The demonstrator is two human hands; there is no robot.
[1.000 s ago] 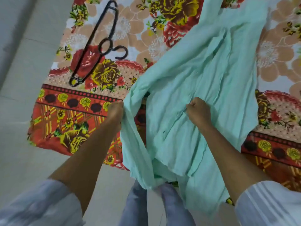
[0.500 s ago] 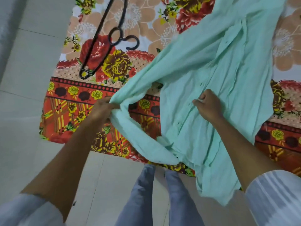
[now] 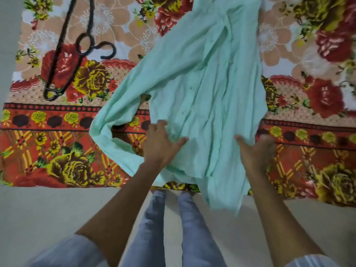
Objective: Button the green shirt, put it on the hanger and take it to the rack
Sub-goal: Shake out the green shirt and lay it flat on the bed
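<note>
At ten o'clock we see the dark hanger on the floral bedspread. At centre the green shirt lies spread; our left hand rests on it, fingers splayed. Our right hand, blurred, seems spread at its hem.

Mint-green shirt — red-and-yellow floral bedsheet — black hanger.

Green shirt spread on a floral bedsheet

Green shirt lies rumpled on the bedsheet; left hand and right hand rest spread-fingered at its lower part; black hanger lies well apart.
</note>
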